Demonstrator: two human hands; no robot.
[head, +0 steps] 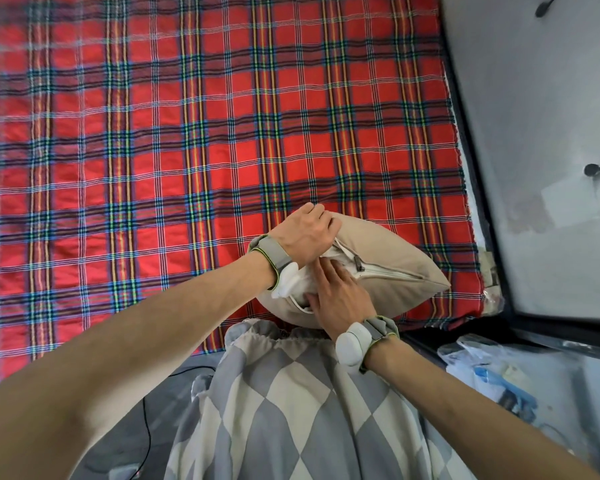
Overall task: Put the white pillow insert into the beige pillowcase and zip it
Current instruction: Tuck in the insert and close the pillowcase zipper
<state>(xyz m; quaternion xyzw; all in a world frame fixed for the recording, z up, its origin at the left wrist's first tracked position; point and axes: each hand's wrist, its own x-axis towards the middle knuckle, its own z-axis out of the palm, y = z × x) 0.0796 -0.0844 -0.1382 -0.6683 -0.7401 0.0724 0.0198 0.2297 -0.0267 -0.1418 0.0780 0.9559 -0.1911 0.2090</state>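
Note:
The beige pillowcase (pixel 392 251) lies stuffed at the near edge of the bed, its zipper side facing me. The zipper is closed along the right stretch, and its dark pull (pixel 360 265) sits about midway. Left of the pull the opening gapes and the white pillow insert (pixel 300 284) bulges out. My left hand (pixel 307 237) grips the upper edge of the pillowcase at the opening. My right hand (pixel 340 296) lies flat with fingers spread, pressing on the white insert at the opening.
A red plaid blanket (pixel 187 150) covers the bed. My grey and cream diamond-patterned clothing (pixel 291 410) fills the near foreground. To the right is a grey floor with plastic bags (pixel 492 368) and a dark frame edge (pixel 482 202).

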